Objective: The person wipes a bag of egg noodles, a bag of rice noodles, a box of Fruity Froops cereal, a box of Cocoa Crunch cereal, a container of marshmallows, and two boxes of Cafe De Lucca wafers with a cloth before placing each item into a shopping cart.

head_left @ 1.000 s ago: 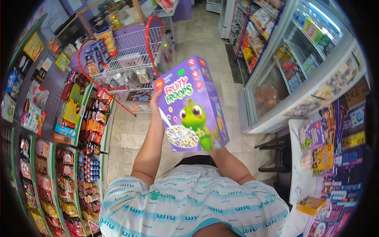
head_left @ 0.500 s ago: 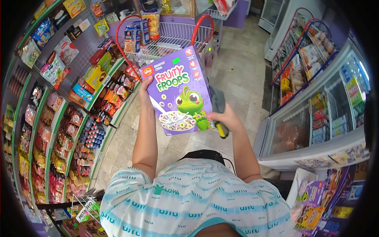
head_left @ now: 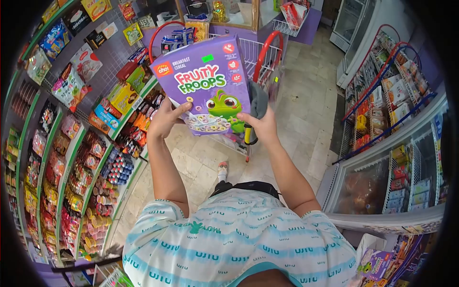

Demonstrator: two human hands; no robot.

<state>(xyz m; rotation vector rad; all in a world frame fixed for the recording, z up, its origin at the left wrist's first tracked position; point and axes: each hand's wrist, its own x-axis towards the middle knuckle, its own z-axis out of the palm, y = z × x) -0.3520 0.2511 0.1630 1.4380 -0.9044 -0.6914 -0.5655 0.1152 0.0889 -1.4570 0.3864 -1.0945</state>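
- A purple cereal box is held up in front of the person, over the tiled floor, its printed front turned to the viewer and its top leaning a little to the left
- The left hand grasps the box at its lower left corner, thumb laid across the front, the other fingers mostly hidden behind
- The right hand grips the lower right edge, thumb pressed on the front near the printed green character; how its other fingers are curled cannot be told
- A grey cloth and a black and yellow handle show at the right hand, just beside the box's right edge; which fingers hold them is hidden
- Beyond the box, on the far side, stands a wire rack with red hoops, bearing blue packs partly covered by the box
- To the left, curved shelves carry rows of snack packets
- To the right is a fridge with stocked shelves behind glass, and farther off a rack with red and blue rails
- At the near right lies another purple box
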